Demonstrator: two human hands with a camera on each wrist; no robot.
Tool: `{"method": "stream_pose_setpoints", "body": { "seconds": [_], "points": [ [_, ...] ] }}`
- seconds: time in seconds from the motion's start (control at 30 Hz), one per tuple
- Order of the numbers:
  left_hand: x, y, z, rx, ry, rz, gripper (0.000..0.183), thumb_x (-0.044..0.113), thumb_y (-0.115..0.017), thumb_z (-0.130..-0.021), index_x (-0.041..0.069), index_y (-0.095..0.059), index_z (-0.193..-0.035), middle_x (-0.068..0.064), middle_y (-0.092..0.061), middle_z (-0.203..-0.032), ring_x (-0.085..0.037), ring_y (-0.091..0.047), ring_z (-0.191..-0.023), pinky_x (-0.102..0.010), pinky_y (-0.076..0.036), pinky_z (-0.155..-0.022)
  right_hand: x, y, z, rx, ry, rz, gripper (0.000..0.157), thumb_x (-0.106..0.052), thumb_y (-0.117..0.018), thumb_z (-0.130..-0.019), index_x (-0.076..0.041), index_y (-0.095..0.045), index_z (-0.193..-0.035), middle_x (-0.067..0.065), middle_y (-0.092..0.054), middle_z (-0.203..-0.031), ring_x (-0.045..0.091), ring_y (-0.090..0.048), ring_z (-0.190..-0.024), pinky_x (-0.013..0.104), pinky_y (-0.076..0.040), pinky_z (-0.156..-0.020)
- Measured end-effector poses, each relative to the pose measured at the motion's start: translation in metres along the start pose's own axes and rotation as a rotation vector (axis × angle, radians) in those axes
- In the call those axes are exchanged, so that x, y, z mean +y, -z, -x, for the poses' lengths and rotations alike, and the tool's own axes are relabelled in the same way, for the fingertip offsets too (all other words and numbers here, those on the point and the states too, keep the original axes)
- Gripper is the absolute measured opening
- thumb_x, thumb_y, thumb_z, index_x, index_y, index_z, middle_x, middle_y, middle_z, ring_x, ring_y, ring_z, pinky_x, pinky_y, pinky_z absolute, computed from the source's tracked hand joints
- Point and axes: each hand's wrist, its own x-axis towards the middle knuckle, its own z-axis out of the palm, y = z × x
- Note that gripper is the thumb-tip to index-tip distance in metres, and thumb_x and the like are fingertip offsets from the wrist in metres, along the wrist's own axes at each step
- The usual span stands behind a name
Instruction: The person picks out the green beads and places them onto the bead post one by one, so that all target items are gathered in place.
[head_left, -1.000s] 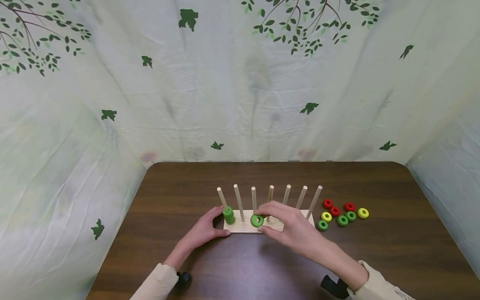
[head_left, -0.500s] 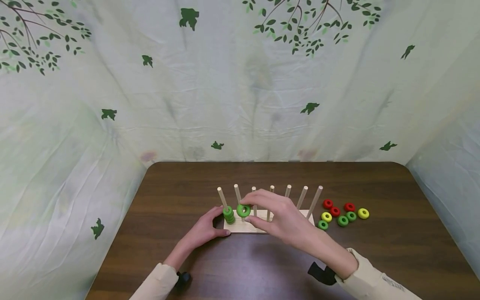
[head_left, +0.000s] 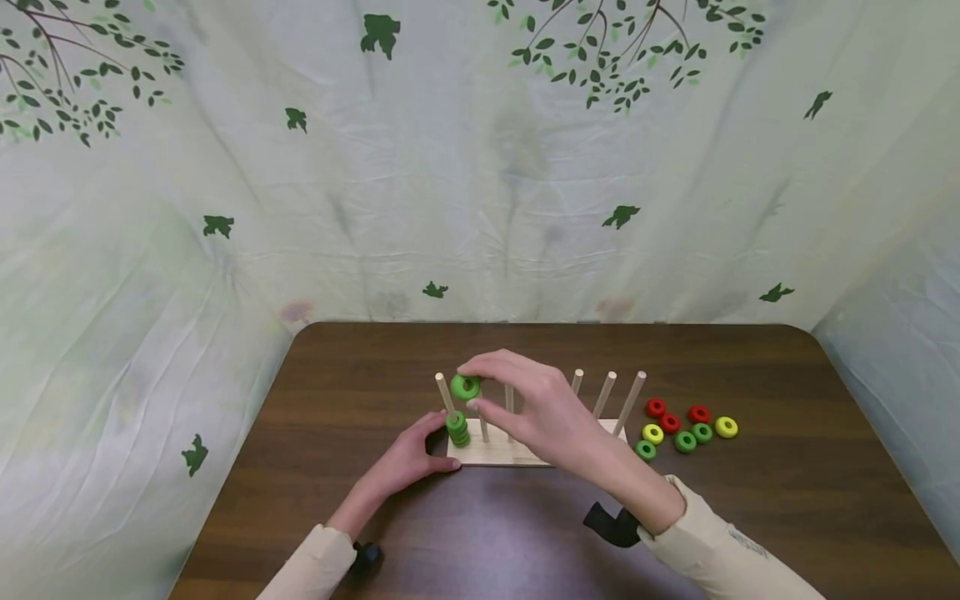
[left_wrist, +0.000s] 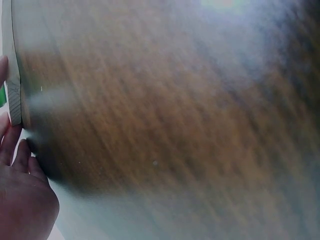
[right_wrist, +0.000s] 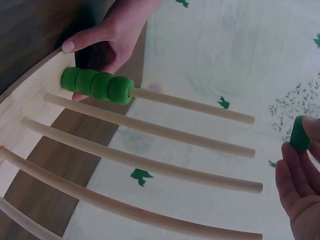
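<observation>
The tbl (head_left: 750,500) is dk brown w/ wood lines & round corners at the far end. A pale shine (head_left: 457,533) sits on its near part, abt in the middle. Behind it hangs a big whitish cloth (head_left: 480,200), all wrinkly, w/ more on the L & R sides. Up top on the L is a leafy branch pic (head_left: 67,67); another branch pic (head_left: 615,50) is up top, R of the middle. 8 dk green shapes (head_left: 381,35), kinda like birds, are spread over the cloth. Pinkish smudges (head_left: 297,312) show low down, nr the tbl's far edge.
</observation>
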Motion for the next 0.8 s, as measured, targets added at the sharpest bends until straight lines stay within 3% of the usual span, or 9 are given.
{"method": "stream_pose_setpoints", "body": {
  "seconds": [0.4,0.57,0.8],
  "points": [
    [0.000,0.000,0.001,0.007,0.016,0.008,0.066,0.025,-0.087,-0.075,0.021,-0.060,-0.134,-0.008,-0.050,-0.142,-0.029,-0.042,-0.135,-0.051,-0.034,-0.108,0.005,-0.007,-0.020,-0.018,-0.041,-0.010,0.036,-0.003,-0.071,-0.089,-0.010,-0.064,-0.124,-0.004,-0.062,-0.122,0.005,-0.057,-0.110,0.022,-0.047,-0.089],
    [-0.002,0.000,0.000,-0.002,0.024,0.015,0.067,0.025,-0.087,-0.074,0.021,-0.060,-0.135,-0.009,-0.049,-0.145,-0.028,-0.040,-0.136,-0.049,-0.033,-0.108,0.006,-0.010,-0.030,-0.091,-0.090,-0.011,0.038,-0.005,-0.073,-0.088,-0.011,-0.063,-0.125,-0.006,-0.064,-0.118,0.000,-0.059,-0.098,0.022,-0.048,-0.085],
    [-0.002,0.001,-0.001,-0.013,0.041,0.029,0.070,0.027,-0.087,-0.074,0.021,-0.058,-0.137,-0.010,-0.046,-0.147,-0.029,-0.036,-0.139,-0.052,-0.031,-0.109,0.008,-0.012,-0.037,-0.204,-0.196,0.034,0.036,-0.010,-0.073,-0.090,-0.015,-0.064,-0.124,-0.010,-0.065,-0.114,-0.003,-0.059,-0.096,0.023,-0.048,-0.083]
  ]
}}
